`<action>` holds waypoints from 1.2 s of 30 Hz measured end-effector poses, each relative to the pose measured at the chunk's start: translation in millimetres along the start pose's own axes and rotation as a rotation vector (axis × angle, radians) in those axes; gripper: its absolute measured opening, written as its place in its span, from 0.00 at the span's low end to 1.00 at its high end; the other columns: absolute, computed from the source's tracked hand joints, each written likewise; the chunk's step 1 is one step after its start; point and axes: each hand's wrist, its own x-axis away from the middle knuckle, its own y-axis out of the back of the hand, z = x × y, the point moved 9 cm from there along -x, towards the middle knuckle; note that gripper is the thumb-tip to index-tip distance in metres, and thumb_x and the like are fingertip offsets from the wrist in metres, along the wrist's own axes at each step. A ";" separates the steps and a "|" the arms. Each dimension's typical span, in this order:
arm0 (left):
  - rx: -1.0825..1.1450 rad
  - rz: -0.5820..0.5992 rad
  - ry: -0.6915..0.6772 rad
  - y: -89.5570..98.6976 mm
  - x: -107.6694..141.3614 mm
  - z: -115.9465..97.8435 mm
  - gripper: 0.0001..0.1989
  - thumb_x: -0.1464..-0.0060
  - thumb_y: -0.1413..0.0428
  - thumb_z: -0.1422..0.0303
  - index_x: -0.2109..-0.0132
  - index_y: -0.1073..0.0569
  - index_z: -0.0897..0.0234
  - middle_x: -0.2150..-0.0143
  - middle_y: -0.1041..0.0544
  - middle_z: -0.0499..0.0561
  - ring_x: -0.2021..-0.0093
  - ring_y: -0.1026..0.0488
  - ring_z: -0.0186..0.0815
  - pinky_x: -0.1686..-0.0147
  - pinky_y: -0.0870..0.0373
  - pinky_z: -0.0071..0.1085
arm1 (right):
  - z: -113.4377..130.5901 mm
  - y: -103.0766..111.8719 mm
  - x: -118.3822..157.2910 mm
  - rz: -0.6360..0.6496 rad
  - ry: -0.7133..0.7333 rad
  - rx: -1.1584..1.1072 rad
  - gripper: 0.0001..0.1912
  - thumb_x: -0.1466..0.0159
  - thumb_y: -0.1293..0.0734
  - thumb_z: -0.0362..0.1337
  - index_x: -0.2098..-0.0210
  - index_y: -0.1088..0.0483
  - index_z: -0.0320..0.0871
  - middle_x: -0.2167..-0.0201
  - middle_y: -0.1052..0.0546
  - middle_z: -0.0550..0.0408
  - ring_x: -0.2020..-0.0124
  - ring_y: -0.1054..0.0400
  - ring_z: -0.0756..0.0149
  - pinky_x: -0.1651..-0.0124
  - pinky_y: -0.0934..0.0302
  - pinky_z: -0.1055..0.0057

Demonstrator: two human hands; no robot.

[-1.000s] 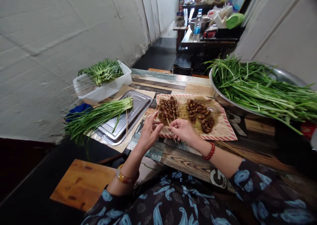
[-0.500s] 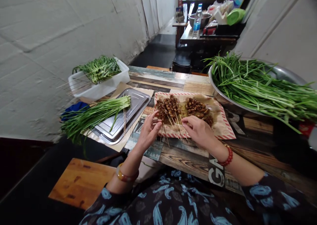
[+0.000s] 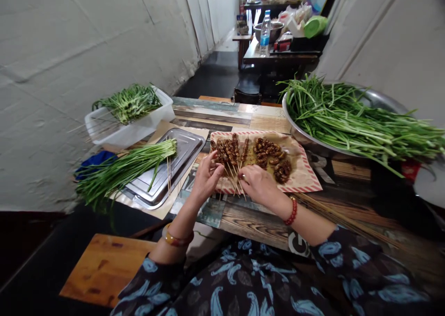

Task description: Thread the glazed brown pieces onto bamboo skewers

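Note:
Brown sauce-coated meat skewers [image 3: 227, 150] lie in a cluster on a paper-lined, red-striped tray [image 3: 309, 181], their bare sticks pointing toward me. My left hand [image 3: 206, 179] is at the cluster's left side, fingers bent and thumb apart, with nothing visible in it. My right hand [image 3: 259, 183] has its fingers pinched at the stick of one skewer [image 3: 245, 150] just right of the cluster; the fingertips partly hide that stick. To the right on the same paper sits a heap of loose brown pieces [image 3: 273, 158].
On the left, green chives [image 3: 139, 163] and sticks rest on a metal lid [image 3: 139, 186]. Behind stands a white plastic tub [image 3: 139, 128] of skewered greens. A large steel basin [image 3: 290, 121] of chives stands right. Long thin sticks [image 3: 333, 209] lie near my right forearm.
My right hand has moved slightly left, closer to my left hand. One skewer now shows separately beside the cluster. The whole view has shifted a little.

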 end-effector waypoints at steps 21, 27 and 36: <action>-0.298 -0.081 -0.224 4.9 -30.3 -5.8 0.27 0.46 0.42 0.62 0.40 0.35 0.61 0.51 0.33 0.56 0.54 0.29 0.39 0.53 0.28 0.40 | -13.3 1.6 -14.0 -0.039 -0.018 -0.020 0.13 0.31 0.39 0.40 0.53 0.26 0.46 0.58 0.23 0.52 0.55 0.30 0.65 0.50 0.40 0.70; -0.213 -0.054 -0.205 -0.1 -42.6 -0.5 0.27 0.45 0.43 0.61 0.39 0.36 0.60 0.50 0.34 0.57 0.53 0.28 0.39 0.50 0.28 0.42 | -6.9 -0.3 -16.7 -0.032 0.014 -0.029 0.11 0.32 0.38 0.39 0.65 0.25 0.43 0.63 0.23 0.52 0.58 0.31 0.65 0.53 0.42 0.70; -0.139 -0.025 -0.223 -0.4 -50.1 2.5 0.26 0.46 0.43 0.62 0.40 0.34 0.60 0.50 0.32 0.56 0.53 0.26 0.39 0.50 0.27 0.42 | -12.0 -3.8 -17.4 -0.013 0.053 -0.109 0.08 0.33 0.37 0.36 0.63 0.25 0.44 0.63 0.22 0.55 0.59 0.30 0.68 0.54 0.40 0.73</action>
